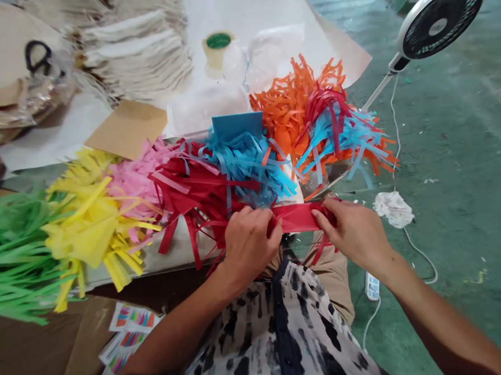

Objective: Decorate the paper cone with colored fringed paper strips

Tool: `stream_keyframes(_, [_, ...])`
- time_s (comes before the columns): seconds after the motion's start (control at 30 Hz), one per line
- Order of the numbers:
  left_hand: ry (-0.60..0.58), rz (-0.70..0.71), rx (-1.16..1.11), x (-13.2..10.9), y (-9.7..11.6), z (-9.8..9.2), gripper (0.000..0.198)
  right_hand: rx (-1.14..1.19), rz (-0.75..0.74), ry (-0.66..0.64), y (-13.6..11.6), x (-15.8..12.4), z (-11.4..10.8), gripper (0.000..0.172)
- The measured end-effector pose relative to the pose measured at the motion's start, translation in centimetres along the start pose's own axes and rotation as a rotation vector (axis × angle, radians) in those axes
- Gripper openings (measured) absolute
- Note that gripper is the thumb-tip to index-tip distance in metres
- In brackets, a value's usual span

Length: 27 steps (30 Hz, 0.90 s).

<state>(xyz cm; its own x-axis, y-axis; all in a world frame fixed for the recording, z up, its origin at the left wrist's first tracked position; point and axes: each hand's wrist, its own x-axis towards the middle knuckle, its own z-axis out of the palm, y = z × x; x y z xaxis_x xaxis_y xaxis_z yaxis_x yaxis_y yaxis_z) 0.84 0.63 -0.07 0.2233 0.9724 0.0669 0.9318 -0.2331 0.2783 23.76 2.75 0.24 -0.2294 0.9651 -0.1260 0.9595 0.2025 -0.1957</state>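
Note:
A strip of red tissue paper (298, 217) is stretched level between my two hands, above my lap at the table's near edge. My left hand (252, 235) pinches its left end, fingers curled over it. At the other end, the thumb and fingers of my right hand (353, 229) close on the paper, and a few cut red strands hang below. Just left of my left hand lies a heap of dark red fringed tissue paper (195, 187). Blue fringed tissue paper (247, 159) rests behind the hands, partly under a flat blue piece (237, 125).
Yellow (84, 235), green (15, 259) and pink fringe (136, 173) line the table's left edge. Orange fringe (286, 102) lies behind. Further back are a tape roll (218, 41) and white stacks (135, 58). A fan (437, 26) and power strip (372, 286) stand right.

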Motion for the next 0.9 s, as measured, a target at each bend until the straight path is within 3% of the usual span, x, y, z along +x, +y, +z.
stream_keyframes(0.27, [0.019, 0.048, 0.108, 0.7, 0.2, 0.4, 0.017, -0.055, -0.011, 0.004, 0.4, 0.5, 0.8, 0.038])
stream_keyframes(0.43, [0.032, -0.001, 0.153, 0.9, 0.0, -0.8, 0.008, -0.061, -0.021, -0.016, 0.5, 0.5, 0.6, 0.039])
stream_keyframes(0.5, [0.142, -0.003, 0.136, 0.6, 0.1, -1.1, 0.020, -0.060, -0.020, -0.025, 0.4, 0.5, 0.5, 0.039])
stream_keyframes(0.6, [0.238, 0.249, 0.032, -0.2, 1.0, -0.4, 0.046, -0.068, -0.010, -0.025, 0.0, 0.5, 0.7, 0.038])
stream_keyframes(0.7, [0.115, 0.452, -0.028, -1.2, 2.3, 1.5, 0.051, -0.073, 0.003, -0.028, 0.1, 0.6, 0.6, 0.034])
stream_keyframes(0.8, [0.016, 0.437, -0.030, -2.0, 3.0, 3.1, 0.063, -0.036, 0.039, 0.001, 1.4, 0.4, -0.8, 0.025])
stream_keyframes(0.9, [-0.002, 0.422, -0.034, -2.3, 2.9, 3.4, 0.063, -0.048, 0.086, 0.239, 3.0, -0.8, -3.1, 0.025])
